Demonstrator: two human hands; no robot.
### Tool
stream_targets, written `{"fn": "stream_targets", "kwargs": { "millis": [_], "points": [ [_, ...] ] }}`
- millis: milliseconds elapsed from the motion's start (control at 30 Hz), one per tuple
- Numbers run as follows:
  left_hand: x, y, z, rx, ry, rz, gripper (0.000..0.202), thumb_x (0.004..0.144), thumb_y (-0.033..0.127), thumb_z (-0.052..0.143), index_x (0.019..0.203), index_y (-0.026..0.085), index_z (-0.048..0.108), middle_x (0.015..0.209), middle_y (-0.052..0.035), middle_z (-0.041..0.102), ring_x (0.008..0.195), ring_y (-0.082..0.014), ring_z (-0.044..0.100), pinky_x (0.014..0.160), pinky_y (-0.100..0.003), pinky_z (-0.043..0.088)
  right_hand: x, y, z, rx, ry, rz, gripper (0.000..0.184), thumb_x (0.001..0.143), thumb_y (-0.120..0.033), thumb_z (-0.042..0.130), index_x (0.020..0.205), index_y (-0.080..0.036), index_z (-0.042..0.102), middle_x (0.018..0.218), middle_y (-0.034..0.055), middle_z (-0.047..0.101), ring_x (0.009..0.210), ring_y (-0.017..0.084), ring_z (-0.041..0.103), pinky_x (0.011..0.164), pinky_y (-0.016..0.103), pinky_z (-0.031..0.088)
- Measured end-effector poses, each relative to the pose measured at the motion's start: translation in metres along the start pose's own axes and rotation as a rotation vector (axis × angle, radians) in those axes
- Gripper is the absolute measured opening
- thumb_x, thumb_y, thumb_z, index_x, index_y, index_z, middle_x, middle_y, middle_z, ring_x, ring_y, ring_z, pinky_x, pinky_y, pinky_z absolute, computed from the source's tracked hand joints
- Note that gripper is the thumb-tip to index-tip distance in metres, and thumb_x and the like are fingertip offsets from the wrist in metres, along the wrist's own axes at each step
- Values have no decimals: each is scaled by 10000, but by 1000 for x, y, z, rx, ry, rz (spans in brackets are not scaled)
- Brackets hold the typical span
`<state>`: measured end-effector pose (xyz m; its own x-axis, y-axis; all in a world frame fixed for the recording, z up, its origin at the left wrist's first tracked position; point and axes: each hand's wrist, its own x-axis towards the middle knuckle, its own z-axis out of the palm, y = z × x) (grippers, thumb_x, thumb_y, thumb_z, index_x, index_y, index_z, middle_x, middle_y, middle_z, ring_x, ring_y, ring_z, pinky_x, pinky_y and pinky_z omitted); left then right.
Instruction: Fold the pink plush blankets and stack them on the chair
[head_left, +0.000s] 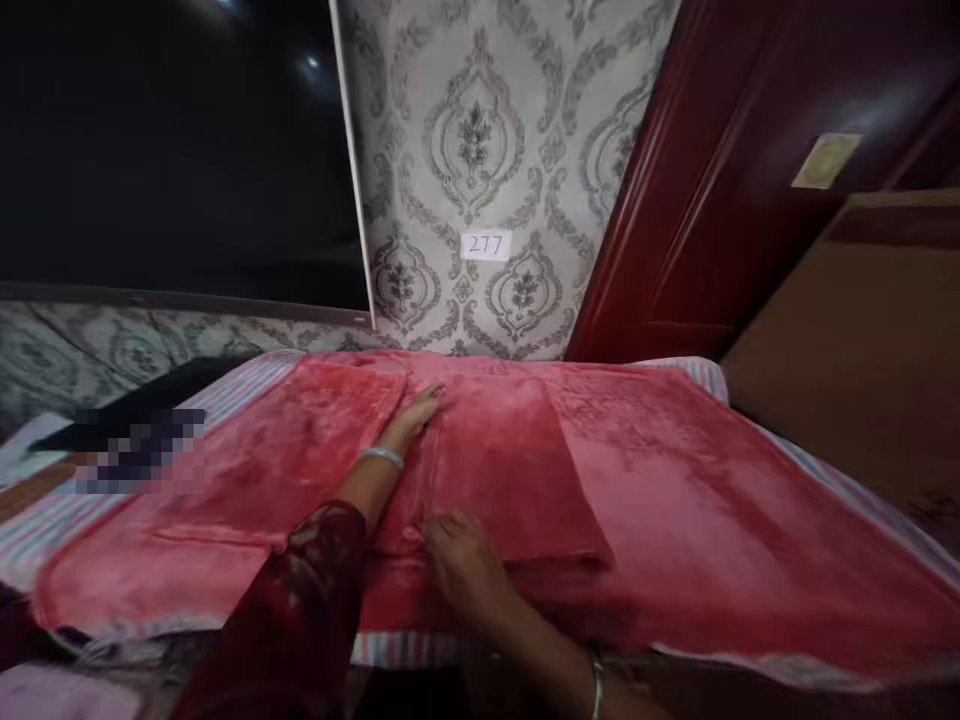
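Observation:
A piece of red plush cloth (510, 460) lies partly folded on a pink-red plush cover (675, 480). One folded panel ends in an edge near the middle, and another flat section (300, 440) spreads to the left. My left hand (418, 410) rests on the far end of that middle edge, its fingers stretched out and lying on the cloth. At the near end of the same edge is my right hand (459, 555), slightly blurred, with fingers bent over the cloth and closed on it.
Striped bedding (405, 648) shows under the cover's edges. A large dark screen (172, 150) hangs at the left. Patterned wallpaper bears a paper label (486, 245) reading 277. A dark red door (697, 170) and a brown panel (862, 330) stand at the right. A dark flat object (142, 400) lies left.

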<state>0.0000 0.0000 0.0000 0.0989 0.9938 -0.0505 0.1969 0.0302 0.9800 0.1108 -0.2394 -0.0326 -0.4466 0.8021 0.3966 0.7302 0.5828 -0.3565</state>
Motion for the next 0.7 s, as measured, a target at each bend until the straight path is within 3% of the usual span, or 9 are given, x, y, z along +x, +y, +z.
{"fn": "stream_targets", "kwargs": {
  "millis": [167,300,367,533,633,700],
  "points": [
    [18,14,13,59,33,46,650,736,121,679,1381,155,613,1291,-117,701,1053,-224,697,873,-288,571,-3,3,-1,17,29,-16,292,932,-69,521,1138,-181,695,1166,83,726,999,235,638,875,381,509],
    [22,20,20,145,95,61,622,732,44,581,1348,108,644,1037,-97,777,886,-231,725,831,-330,590,0,6,-5,50,102,-51,405,906,-33,465,1241,-140,666,1158,110,726,1014,221,639,905,367,513],
    [20,18,20,195,137,80,653,745,25,546,1389,111,609,1102,-97,769,954,-226,720,882,-326,579,3,4,-5,44,106,-64,413,905,-41,478,1268,-132,653,1178,114,716,1041,223,630,923,369,509],
    [12,15,12,381,152,93,546,765,34,593,1300,103,672,1285,-117,709,1203,-226,646,1058,-286,483,4,-10,-4,11,-84,-58,305,931,-144,588,1224,-153,672,1145,97,722,1030,248,622,920,401,510],
    [6,27,13,527,143,94,547,808,90,624,1354,61,619,1395,-182,626,1275,-294,600,1110,-349,443,2,-10,-23,102,-115,-34,321,967,-215,591,1280,-168,647,1185,79,715,1080,221,623,976,364,493],
    [-2,38,20,609,139,128,593,840,152,636,1426,98,561,1533,-185,491,1407,-335,472,1180,-407,362,1,1,-44,107,-101,16,318,982,-255,586,1284,-186,655,1220,75,707,1124,211,620,1025,357,470]
  ]
}}
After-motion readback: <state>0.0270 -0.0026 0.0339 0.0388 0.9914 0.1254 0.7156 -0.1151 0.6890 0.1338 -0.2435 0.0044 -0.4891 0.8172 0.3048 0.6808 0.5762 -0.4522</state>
